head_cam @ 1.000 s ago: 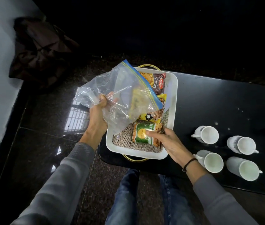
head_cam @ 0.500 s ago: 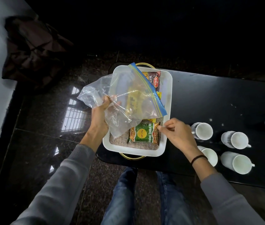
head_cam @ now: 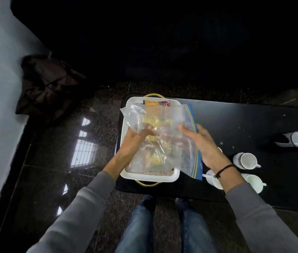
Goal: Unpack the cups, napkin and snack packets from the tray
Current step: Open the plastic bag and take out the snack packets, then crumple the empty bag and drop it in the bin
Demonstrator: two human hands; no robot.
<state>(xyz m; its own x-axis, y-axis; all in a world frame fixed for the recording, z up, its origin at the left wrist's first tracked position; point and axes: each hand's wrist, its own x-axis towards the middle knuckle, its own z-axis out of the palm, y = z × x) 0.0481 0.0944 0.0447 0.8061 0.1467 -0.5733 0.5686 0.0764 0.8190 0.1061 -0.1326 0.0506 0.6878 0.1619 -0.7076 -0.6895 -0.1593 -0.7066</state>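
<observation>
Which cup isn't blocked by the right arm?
The farther right-hand cup, handle pointing right, stands fully in view on the black table. The other cups are partly hidden behind the right hand, wrist or sleeve.

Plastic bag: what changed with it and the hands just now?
The right hand left the snack packets and took hold of the plastic bag by its zip edge. The left hand keeps its grip, and the bag has swung right, spread over the tray. The packets stay in the tray, the cups on the table.
</observation>
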